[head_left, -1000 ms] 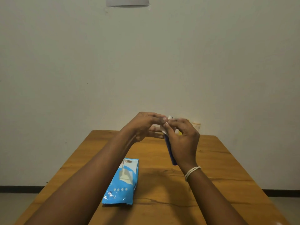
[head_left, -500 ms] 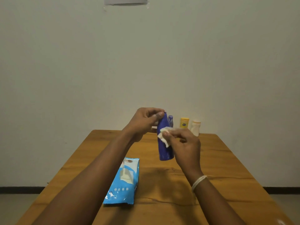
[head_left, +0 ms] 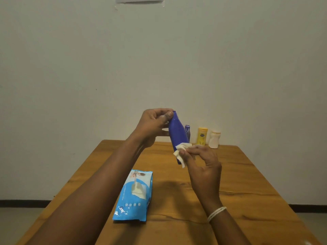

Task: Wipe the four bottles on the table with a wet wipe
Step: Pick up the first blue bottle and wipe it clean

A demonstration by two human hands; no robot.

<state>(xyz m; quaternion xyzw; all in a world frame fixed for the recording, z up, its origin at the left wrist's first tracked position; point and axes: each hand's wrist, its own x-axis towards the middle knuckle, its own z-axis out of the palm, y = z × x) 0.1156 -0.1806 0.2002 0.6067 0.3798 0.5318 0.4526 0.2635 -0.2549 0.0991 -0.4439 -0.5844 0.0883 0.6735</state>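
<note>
The wipe (head_left: pixel 180 152) has slid down from the middle of the blue bottle (head_left: pixel 177 134) to its lower end since half a second ago, so this first bottle looks nearly done. The left hand (head_left: pixel 153 126) pinches the bottle's top, holding it tilted in the air above the table (head_left: pixel 247 174). The right hand (head_left: pixel 203 167) pinches the wipe between thumb and fingertips against it. Three more bottles (purple (head_left: pixel 187 132), yellow (head_left: pixel 202 136), white (head_left: pixel 214 139)) wait at the far edge; the wipe pack (head_left: pixel 134 195) lies near left.
</note>
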